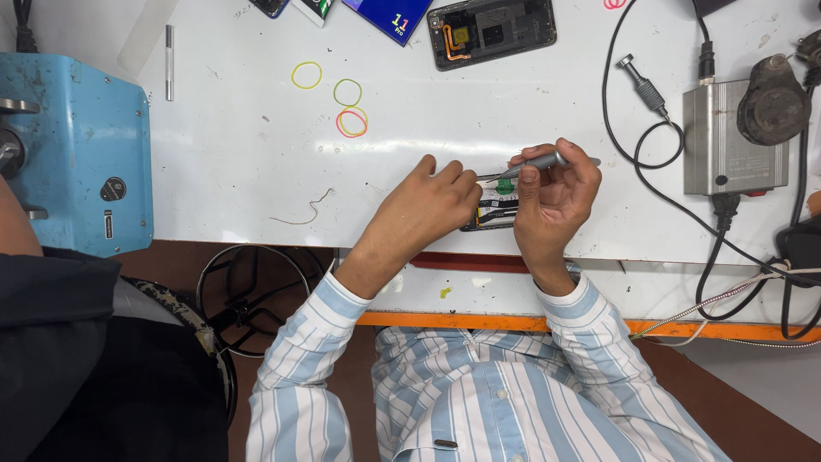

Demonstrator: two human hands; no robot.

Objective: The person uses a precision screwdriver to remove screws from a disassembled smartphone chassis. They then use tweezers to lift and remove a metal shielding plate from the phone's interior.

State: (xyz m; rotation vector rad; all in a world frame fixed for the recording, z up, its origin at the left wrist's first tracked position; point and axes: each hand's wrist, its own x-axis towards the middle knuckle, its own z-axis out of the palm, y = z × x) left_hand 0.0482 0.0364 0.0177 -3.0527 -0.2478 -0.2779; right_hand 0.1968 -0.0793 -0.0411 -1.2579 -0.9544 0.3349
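1. White table [256,171]: the work surface, scuffed, with an orange near edge.
2. Blue machine [77,154]: stands at the far left of the table, well apart from both hands.
3. Grey box [727,137]: sits at the right, with black cables running from it.
4. Second opened phone [492,32]: lies at the far edge, its inner parts showing.
5. Opened phone [496,205]: a small dark body with a green part and black inner pieces exposed; it lies near the table's near edge, between the two hands and mostly covered by them.
6. Left hand [428,210]: fingers curled, pressing down on the phone's left end.
7. Right hand [556,197]: pinches a screwdriver.
8. Screwdriver [539,162]: grey and slim, its tip pointing left onto the phone's far edge.
9. Rubber bands [346,107]: loose coloured loops, far and left of the hands.
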